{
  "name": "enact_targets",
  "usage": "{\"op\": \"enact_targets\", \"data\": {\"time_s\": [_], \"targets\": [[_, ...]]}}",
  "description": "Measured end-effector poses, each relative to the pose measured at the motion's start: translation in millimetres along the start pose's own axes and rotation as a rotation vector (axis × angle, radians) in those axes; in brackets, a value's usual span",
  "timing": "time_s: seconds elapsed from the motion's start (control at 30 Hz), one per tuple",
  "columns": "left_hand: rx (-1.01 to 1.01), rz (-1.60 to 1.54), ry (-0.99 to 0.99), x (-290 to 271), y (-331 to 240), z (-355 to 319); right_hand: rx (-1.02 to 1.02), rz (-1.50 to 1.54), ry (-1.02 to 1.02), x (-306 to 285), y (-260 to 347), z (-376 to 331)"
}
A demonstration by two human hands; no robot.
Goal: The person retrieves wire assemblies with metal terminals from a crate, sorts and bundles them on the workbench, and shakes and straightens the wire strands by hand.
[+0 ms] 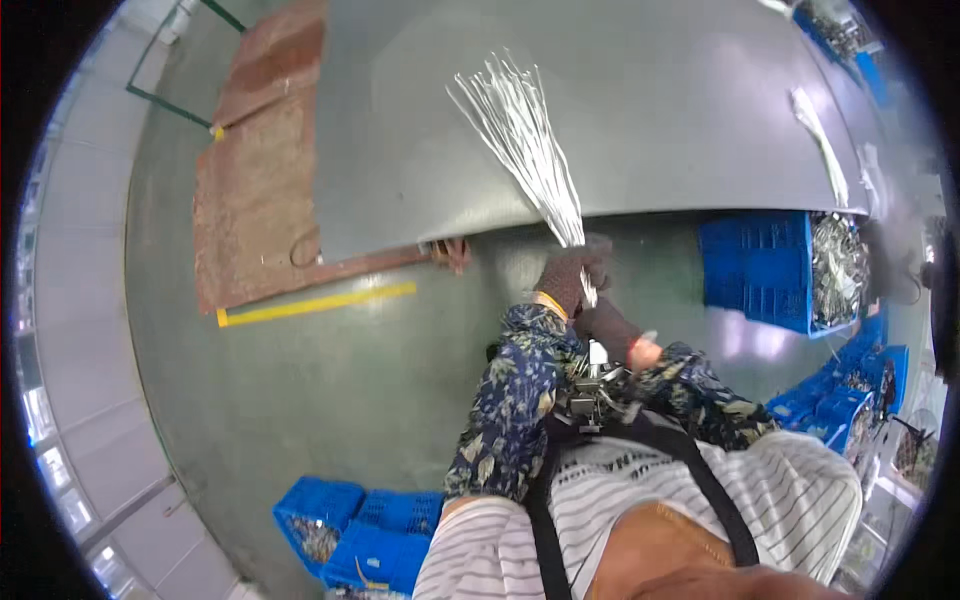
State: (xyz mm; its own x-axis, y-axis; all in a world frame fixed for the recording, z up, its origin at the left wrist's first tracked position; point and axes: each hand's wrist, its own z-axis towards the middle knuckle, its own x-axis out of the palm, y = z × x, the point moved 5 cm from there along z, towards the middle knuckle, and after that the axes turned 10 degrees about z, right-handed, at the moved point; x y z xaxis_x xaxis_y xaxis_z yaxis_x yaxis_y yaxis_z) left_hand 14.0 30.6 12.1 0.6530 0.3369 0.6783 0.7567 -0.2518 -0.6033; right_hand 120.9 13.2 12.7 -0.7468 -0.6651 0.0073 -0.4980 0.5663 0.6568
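A bundle of thin white wires [535, 150] fans out over the near edge of the grey table and narrows toward my body. My left hand [567, 280], in a brown knit glove, is closed around its narrow part. Just below and to the right, my right hand [608, 328], gloved the same way, is closed at the lower end of the bundle. Its fingers are partly hidden, so the exact grip does not show well. Close to my chest, under the hands, is a small metal-and-white device [590, 385], partly covered by my arms.
The grey table [420, 130] has a reddish-brown board [260, 180] at its left. More white wires [825, 145] lie at its right. A blue crate [757, 265] of metallic-looking pieces stands at right; other blue crates [385, 550] are at lower left. Yellow tape [320, 304] marks the floor.
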Motion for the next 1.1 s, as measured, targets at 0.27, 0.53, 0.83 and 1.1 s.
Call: {"op": "enact_targets", "data": {"time_s": [0.27, 0.53, 0.83, 1.1], "targets": [[0.52, 1.095, -0.011, 140.1, -107.9, -52.6, -0.575, -0.304, -0.032, -40.3, 52.0, -14.6], [-0.022, 0.331, -0.382, 19.5, 0.5, -1.4, -0.225, -0.386, -0.08, -24.5, -20.8, 7.6], [1.557, 0.949, 0.518, 166.1, -154.5, -99.6, -0.478, -0.236, 0.05, -40.3, 45.4, -49.7], [-0.057, 0.192, -0.151, 35.8, -35.8, -10.9, -0.179, -0.08, 0.055, -12.4, 26.7, -26.2]]}}
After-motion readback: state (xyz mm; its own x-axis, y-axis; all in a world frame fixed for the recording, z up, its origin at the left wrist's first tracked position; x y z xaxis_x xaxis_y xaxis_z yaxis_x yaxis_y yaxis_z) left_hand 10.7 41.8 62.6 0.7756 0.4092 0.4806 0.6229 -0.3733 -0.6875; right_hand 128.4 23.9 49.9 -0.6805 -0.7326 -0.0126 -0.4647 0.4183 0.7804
